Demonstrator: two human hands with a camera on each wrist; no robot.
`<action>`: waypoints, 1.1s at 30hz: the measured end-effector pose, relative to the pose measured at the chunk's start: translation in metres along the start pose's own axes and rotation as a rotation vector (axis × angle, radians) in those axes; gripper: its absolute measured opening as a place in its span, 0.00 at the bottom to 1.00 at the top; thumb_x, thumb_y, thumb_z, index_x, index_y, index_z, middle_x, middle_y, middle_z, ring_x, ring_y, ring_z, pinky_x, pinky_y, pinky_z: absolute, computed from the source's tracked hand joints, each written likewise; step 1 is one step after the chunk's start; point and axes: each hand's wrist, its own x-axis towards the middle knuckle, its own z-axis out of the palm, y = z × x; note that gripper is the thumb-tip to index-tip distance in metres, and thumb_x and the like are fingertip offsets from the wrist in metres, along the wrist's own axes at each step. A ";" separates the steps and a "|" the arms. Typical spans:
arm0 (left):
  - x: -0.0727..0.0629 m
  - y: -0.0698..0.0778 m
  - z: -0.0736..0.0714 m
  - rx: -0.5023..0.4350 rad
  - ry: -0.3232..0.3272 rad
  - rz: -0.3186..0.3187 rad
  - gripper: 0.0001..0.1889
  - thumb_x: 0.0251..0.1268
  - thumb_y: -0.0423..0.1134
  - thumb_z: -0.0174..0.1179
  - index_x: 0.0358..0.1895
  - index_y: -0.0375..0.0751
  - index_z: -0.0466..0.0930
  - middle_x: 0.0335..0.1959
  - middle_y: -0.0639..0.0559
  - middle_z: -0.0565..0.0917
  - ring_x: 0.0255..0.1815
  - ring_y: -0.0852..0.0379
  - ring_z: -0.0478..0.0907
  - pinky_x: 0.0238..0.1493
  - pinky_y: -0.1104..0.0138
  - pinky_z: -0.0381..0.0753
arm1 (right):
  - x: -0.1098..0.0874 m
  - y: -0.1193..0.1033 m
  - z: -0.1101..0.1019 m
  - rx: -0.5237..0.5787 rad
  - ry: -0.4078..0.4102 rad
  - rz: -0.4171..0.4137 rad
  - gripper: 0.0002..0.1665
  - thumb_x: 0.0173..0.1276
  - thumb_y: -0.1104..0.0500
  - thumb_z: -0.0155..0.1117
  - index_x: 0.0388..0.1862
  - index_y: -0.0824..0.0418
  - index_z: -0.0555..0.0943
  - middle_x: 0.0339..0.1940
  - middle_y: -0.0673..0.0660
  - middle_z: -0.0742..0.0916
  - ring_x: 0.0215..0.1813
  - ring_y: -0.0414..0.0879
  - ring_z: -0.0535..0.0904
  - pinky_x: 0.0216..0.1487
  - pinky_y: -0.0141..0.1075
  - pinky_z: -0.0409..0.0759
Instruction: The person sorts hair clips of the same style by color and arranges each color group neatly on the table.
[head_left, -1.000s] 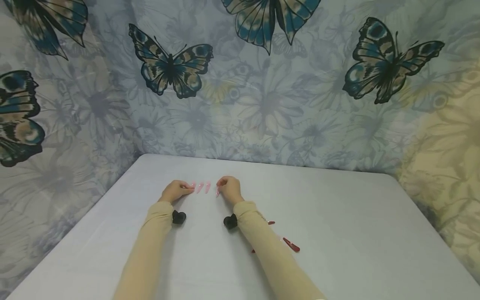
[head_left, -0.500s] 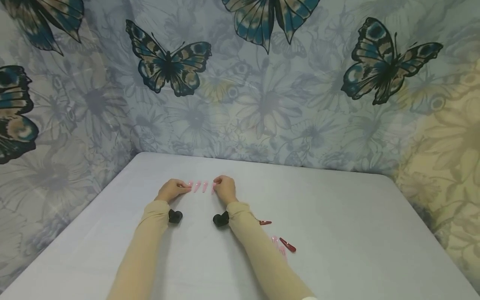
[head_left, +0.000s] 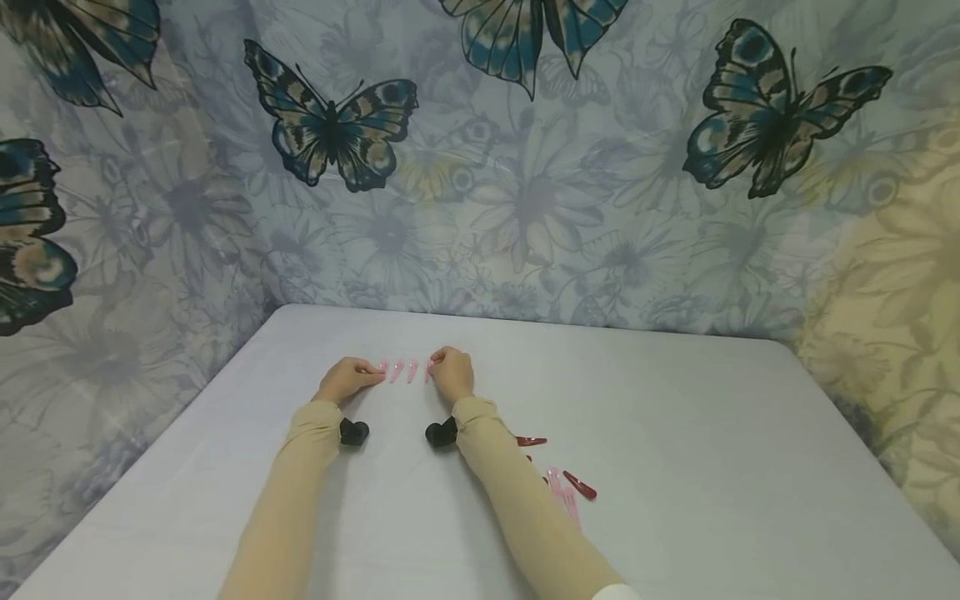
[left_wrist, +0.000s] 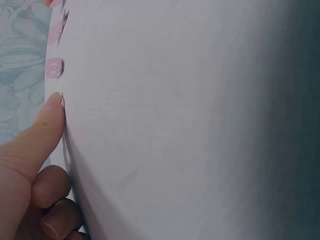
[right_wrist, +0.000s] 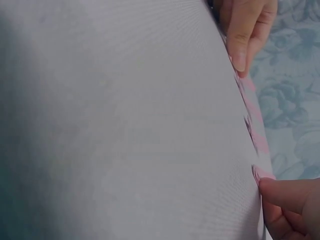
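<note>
Pink snap hair clips lie in a short row near the far side of the white table. My left hand (head_left: 348,379) pinches the leftmost pink hair clip (head_left: 383,365) between thumb and fingers; in the left wrist view its thumb (left_wrist: 50,107) hides most of that clip. Two more clips, a slanted one (head_left: 397,371) and a straighter one (head_left: 412,372), lie between the hands. At the row's right end my right hand (head_left: 453,375) holds another pink hair clip (right_wrist: 262,174), its thumb on the near end.
Beside the right forearm lie several more clips, including a red one (head_left: 581,485), another red one (head_left: 532,441) and pink ones (head_left: 555,479); the sleeve partly covers the group. A butterfly-patterned wall (head_left: 525,208) stands behind the white table (head_left: 675,433).
My right hand has moved slightly left with its pink clip, bringing it closer to the row. The left hand stays at the leftmost clip. More of the loose clips show beside the right sleeve.
</note>
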 end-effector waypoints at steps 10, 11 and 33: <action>-0.020 0.027 0.001 0.045 0.016 -0.042 0.14 0.62 0.41 0.65 0.42 0.32 0.86 0.52 0.33 0.83 0.44 0.44 0.76 0.50 0.56 0.73 | 0.001 0.005 -0.002 -0.040 -0.032 0.007 0.05 0.58 0.66 0.66 0.34 0.63 0.85 0.36 0.58 0.89 0.39 0.51 0.83 0.41 0.38 0.78; -0.020 0.027 0.002 0.046 0.017 -0.044 0.14 0.63 0.41 0.65 0.42 0.33 0.86 0.51 0.33 0.83 0.43 0.45 0.76 0.50 0.57 0.73 | 0.001 0.005 -0.002 -0.041 -0.031 0.009 0.05 0.58 0.65 0.66 0.34 0.63 0.86 0.36 0.58 0.89 0.39 0.51 0.83 0.41 0.39 0.78; -0.016 0.024 -0.003 0.059 0.008 -0.012 0.13 0.64 0.41 0.64 0.42 0.33 0.85 0.49 0.33 0.83 0.39 0.46 0.75 0.44 0.60 0.72 | 0.086 0.097 0.070 0.080 -0.053 -0.110 0.07 0.61 0.59 0.62 0.32 0.55 0.87 0.31 0.50 0.88 0.36 0.44 0.80 0.36 0.33 0.76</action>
